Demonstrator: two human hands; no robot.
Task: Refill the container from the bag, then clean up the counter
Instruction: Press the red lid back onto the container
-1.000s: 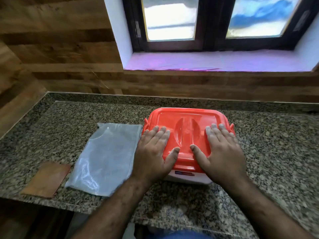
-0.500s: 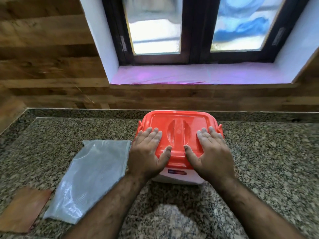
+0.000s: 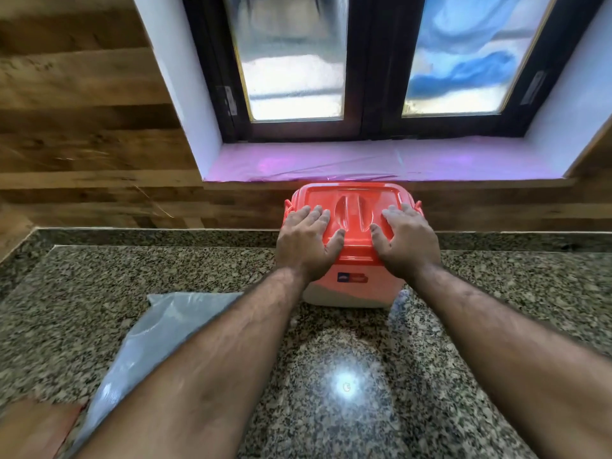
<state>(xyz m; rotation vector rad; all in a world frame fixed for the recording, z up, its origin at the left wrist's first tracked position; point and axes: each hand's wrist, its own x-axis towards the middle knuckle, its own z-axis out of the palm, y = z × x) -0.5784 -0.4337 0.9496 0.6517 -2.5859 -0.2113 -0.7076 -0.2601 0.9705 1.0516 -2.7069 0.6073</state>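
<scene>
The container has a red-orange lid and a white body. The counter under it is speckled grey-black granite. Left of the container lies a translucent grey bag; behind it, brown wood-grain wall and a pink sill.

container pushed away from us to the back of the counter, now near the wood wall under the window sill, our left hand and right hand went with it flat on the lid, arms stretched out, bag left behind beside our left forearm
</scene>
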